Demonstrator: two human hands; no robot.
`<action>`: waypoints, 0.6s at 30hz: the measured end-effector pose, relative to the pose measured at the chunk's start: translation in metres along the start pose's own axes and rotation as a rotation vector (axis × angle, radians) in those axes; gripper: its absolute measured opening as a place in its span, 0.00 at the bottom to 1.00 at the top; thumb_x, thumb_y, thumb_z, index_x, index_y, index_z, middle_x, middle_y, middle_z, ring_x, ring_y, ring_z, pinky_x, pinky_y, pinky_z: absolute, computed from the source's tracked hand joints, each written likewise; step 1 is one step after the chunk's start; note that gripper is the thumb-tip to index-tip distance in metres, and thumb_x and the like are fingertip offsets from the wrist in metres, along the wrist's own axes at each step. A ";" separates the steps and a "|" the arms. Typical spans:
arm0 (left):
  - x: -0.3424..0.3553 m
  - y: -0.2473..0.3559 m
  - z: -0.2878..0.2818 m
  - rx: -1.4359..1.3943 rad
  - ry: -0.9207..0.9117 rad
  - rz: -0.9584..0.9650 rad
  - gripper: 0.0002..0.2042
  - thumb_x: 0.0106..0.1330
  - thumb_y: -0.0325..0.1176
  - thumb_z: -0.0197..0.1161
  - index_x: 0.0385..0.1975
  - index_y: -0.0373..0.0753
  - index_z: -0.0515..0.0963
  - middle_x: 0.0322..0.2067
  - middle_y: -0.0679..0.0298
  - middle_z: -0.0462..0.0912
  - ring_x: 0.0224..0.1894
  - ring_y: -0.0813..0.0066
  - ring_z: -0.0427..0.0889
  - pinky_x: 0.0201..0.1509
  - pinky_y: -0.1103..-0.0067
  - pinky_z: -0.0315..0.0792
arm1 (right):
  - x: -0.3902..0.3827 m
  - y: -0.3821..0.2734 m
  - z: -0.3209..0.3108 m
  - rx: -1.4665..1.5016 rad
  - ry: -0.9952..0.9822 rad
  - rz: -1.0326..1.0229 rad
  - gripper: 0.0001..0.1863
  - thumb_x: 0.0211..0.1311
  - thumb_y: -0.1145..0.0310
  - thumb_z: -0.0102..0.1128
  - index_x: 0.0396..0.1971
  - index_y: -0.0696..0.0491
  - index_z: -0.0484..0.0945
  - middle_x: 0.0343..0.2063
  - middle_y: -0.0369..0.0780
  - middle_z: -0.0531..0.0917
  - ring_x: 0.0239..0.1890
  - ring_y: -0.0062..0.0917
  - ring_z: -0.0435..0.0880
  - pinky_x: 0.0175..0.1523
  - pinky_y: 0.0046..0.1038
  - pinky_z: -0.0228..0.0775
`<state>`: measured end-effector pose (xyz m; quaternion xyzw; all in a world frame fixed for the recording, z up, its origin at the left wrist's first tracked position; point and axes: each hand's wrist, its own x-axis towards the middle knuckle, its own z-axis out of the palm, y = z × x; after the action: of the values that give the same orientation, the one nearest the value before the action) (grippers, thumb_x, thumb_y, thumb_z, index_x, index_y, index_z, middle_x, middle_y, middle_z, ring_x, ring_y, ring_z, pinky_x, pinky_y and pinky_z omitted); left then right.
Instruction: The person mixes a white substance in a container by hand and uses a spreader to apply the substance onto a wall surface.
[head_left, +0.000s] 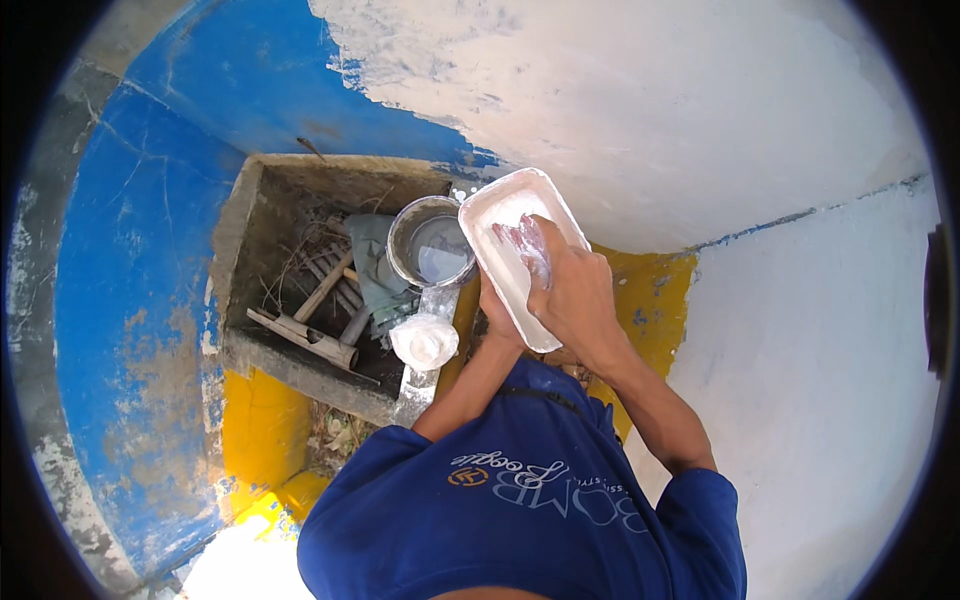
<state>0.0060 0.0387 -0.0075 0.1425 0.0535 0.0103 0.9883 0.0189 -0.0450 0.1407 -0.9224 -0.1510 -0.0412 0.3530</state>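
Note:
A white rectangular plastic tray [482, 228], smeared with white paste or powder inside, is held tilted in front of my body. My left hand [497, 312] supports it from beneath at its left side, with most of the fingers hidden behind it. Inside the tray, my right hand [580, 290] is closed on a crumpled pinkish, shiny thing [527, 243], partly coated in white; its exact kind is unclear. Close to the tray's left edge stands a round dark bucket [397, 243] with greyish liquid in it.
A concrete trough [232, 225] at the left contains bamboo pieces [310, 340], twigs and a grey-green cloth [375, 262]. On its near-right ledge sits a white powder-covered container [424, 342]. Peeling blue wall [130, 260] and patchy white wall [640, 110] surround me.

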 end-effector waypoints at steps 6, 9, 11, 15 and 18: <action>0.000 0.001 -0.005 0.037 0.016 0.006 0.32 0.71 0.55 0.43 0.72 0.50 0.55 0.66 0.59 0.66 0.66 0.60 0.69 0.69 0.59 0.63 | 0.001 -0.001 0.005 0.009 0.053 -0.008 0.26 0.51 0.75 0.57 0.54 0.60 0.73 0.27 0.58 0.81 0.31 0.54 0.82 0.41 0.48 0.74; -0.002 -0.001 -0.010 0.056 0.045 0.014 0.32 0.70 0.55 0.44 0.72 0.50 0.55 0.66 0.59 0.66 0.66 0.59 0.68 0.70 0.58 0.62 | 0.003 -0.006 0.003 -0.021 -0.152 0.047 0.26 0.51 0.75 0.57 0.54 0.59 0.73 0.27 0.58 0.82 0.32 0.54 0.82 0.41 0.48 0.75; -0.001 0.001 -0.010 -0.054 -0.058 0.024 0.27 0.76 0.51 0.40 0.70 0.45 0.58 0.65 0.61 0.68 0.65 0.64 0.69 0.70 0.65 0.64 | 0.004 -0.004 0.004 -0.024 -0.078 0.048 0.26 0.51 0.75 0.58 0.54 0.59 0.73 0.26 0.58 0.81 0.32 0.54 0.82 0.41 0.48 0.74; 0.000 -0.001 -0.011 0.135 0.063 0.015 0.33 0.69 0.56 0.45 0.72 0.50 0.54 0.66 0.58 0.65 0.66 0.59 0.68 0.70 0.58 0.62 | 0.004 -0.006 0.003 0.015 -0.061 0.022 0.26 0.51 0.75 0.58 0.54 0.60 0.73 0.26 0.59 0.81 0.31 0.54 0.82 0.40 0.48 0.74; -0.003 -0.003 -0.002 0.084 0.030 0.022 0.35 0.68 0.56 0.48 0.72 0.49 0.54 0.66 0.58 0.65 0.67 0.60 0.67 0.71 0.60 0.62 | 0.005 0.003 0.011 -0.013 -0.002 0.057 0.26 0.51 0.75 0.58 0.55 0.60 0.72 0.27 0.59 0.81 0.31 0.55 0.82 0.41 0.49 0.74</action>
<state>0.0029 0.0364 -0.0095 0.1843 0.0669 0.0212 0.9804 0.0245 -0.0390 0.1315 -0.9287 -0.1247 -0.0313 0.3478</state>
